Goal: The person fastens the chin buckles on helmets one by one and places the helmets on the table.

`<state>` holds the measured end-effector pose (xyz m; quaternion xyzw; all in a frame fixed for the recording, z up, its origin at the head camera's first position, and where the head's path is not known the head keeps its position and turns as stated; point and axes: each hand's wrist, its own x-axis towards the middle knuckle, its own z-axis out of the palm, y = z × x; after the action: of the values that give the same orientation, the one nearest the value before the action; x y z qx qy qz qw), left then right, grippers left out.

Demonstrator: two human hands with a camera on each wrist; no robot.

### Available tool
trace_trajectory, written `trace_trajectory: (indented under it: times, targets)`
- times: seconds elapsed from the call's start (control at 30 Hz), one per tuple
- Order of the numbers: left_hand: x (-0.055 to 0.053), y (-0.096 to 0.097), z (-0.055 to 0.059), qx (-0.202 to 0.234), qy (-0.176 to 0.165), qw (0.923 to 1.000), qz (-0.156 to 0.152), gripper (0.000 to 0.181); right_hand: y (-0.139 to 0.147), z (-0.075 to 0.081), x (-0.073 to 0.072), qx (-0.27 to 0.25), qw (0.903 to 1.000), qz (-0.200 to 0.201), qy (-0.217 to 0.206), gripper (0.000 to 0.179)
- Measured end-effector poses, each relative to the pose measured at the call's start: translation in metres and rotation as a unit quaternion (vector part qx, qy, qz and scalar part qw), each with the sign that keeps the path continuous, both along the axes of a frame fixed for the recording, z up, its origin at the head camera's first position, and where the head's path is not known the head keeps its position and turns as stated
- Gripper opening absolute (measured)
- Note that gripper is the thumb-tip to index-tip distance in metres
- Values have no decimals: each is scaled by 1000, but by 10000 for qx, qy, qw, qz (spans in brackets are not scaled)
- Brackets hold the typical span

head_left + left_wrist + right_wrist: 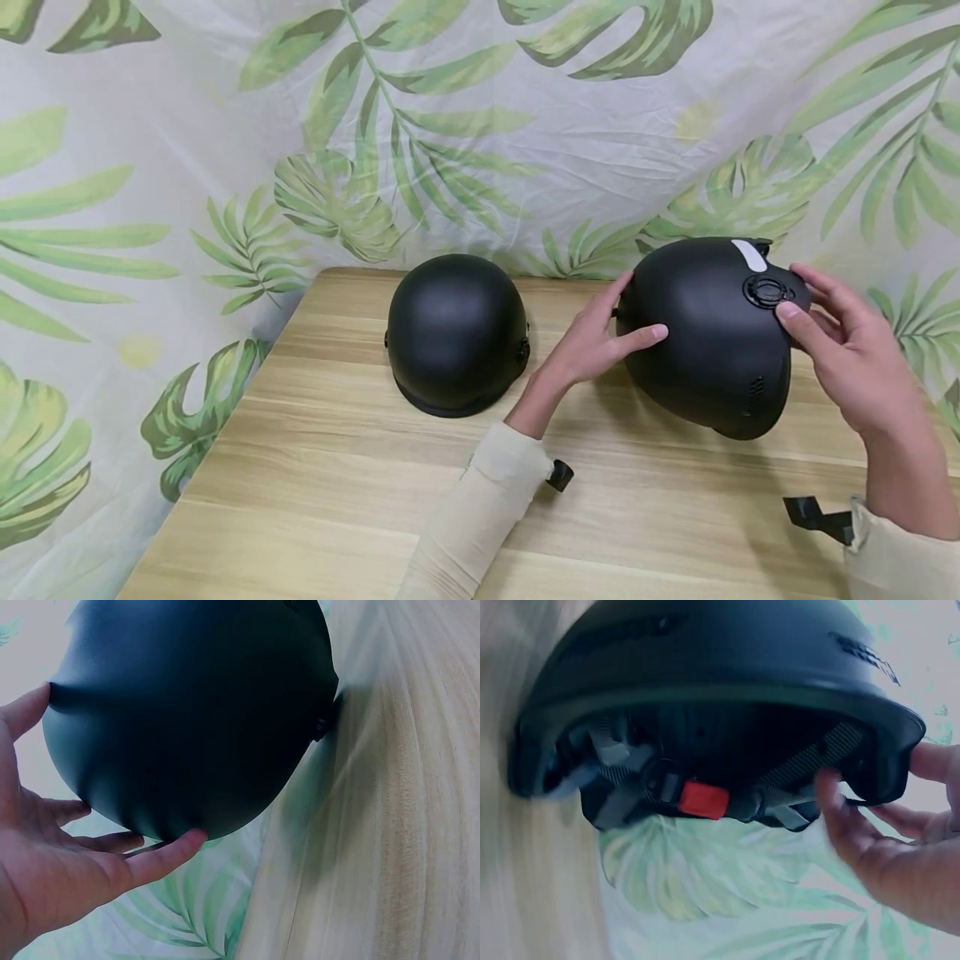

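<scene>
A black helmet [697,333] is tilted between both hands over the right side of the table, its crown toward the left. My left hand [592,342] holds the crown end with spread fingers, thumb along the near side. At the opposite end my right hand [858,350] pinches the rim beside a round side fitting [768,292] and a white patch [748,255]. Inside the shell, the right wrist view shows grey straps and a red buckle [703,799]. The left wrist view shows the smooth crown [187,727] with fingertips against it.
A second black helmet [457,333] sits upright, dome up, on the wooden table [337,467] to the left of the held one. Behind the table hangs a leaf-patterned cloth [465,150]. Black straps [817,517] stick out from the sleeve cuffs.
</scene>
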<state>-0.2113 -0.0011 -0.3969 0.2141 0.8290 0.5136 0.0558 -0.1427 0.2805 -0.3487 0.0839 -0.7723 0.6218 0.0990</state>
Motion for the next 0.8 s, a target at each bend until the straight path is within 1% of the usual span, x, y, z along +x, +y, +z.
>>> trace_trajectory:
  times: [0.03,0.07,0.1,0.13,0.17,0.2,0.33,0.47,0.53,0.6,0.7,0.77,0.8]
  targets:
    - [0,0,0,-17,0,10000,1,95,0,1,1,528,9983,-241,26,58]
    - [0,0,0,-23,-2,10000,3,95,0,2,3,1045,9933,-479,66,58]
    - [1,0,0,-43,-7,10000,0,95,0,3,4,1452,9871,-659,105,58]
    - [1,0,1,-51,-11,10000,-9,95,0,4,6,1791,9803,-822,149,59]
    - [1,0,1,-55,-13,10000,-20,95,-1,4,7,1871,9781,-892,190,58]
    - [2,1,1,-52,-17,10000,-31,95,-1,5,7,1917,9766,-942,267,58]
    - [2,1,1,-81,-7,9999,-69,95,-2,5,9,1855,9770,-834,642,54]
    - [2,2,-1,-93,10,9999,-99,95,0,3,10,1994,9744,-752,714,52]
    - [1,2,-4,-20,-10,9999,-149,96,2,2,10,2040,9737,-729,706,51]
    - [0,2,-8,134,-127,9995,-260,97,4,2,10,2021,9742,-711,712,51]
    - [-3,3,-13,453,-496,9964,-510,99,6,2,10,1919,9763,-677,737,51]
    - [-2,5,-16,618,-721,9938,-576,99,6,2,10,1880,9772,-688,707,50]
    - [-2,6,-17,669,-796,9930,-561,99,7,2,11,1856,9777,-702,684,50]
